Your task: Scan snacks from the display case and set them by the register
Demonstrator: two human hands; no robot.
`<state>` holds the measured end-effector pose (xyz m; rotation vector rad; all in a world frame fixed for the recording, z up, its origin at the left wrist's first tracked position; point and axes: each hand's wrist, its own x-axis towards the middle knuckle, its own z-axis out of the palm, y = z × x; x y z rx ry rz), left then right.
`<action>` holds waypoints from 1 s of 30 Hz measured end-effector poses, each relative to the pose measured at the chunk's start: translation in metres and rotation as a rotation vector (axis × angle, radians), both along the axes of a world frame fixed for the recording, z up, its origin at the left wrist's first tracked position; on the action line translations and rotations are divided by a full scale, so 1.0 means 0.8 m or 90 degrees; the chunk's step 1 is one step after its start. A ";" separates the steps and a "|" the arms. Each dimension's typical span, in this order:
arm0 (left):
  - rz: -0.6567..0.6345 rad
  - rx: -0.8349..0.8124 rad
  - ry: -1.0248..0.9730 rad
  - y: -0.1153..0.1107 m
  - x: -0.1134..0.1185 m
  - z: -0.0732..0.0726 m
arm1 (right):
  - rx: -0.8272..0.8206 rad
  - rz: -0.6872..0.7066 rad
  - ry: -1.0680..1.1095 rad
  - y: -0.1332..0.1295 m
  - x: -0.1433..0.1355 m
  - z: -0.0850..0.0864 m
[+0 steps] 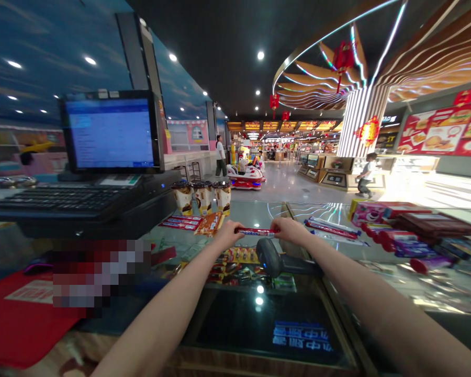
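Note:
A slim red and white Mentos roll (257,232) is stretched level between my two hands above the glass counter. My left hand (231,233) pinches its left end, and my right hand (290,230) grips the right end. Just below the roll, a black barcode scanner (270,256) lies on the glass. Beyond my left hand are an orange snack packet (210,224) and several red packets (182,222). To the right of my right hand lie several long, thin red and blue packets (332,229).
Three lidded cups (202,197) stand at the counter's far edge. On the left is a screen (110,135) with a black keyboard (58,199). Boxes and tubes (408,235) crowd the right side. Sweets show through the glass. Two people walk in the hall beyond.

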<state>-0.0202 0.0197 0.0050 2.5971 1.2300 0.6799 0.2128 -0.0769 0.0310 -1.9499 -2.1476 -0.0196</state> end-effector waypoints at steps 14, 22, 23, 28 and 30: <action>-0.091 0.124 0.110 -0.031 0.022 0.010 | -0.010 0.017 0.018 0.007 0.004 -0.004; -0.067 0.126 0.120 -0.023 0.024 0.002 | 0.026 0.082 0.093 -0.043 0.027 0.010; -0.065 0.126 0.121 -0.023 0.024 0.002 | 0.024 0.087 0.105 -0.054 0.029 0.012; -0.045 0.131 0.125 -0.024 0.025 -0.001 | -0.040 0.142 0.191 -0.103 0.028 0.016; -0.037 0.132 0.126 -0.023 0.025 -0.003 | -0.078 0.169 0.208 -0.116 0.026 0.015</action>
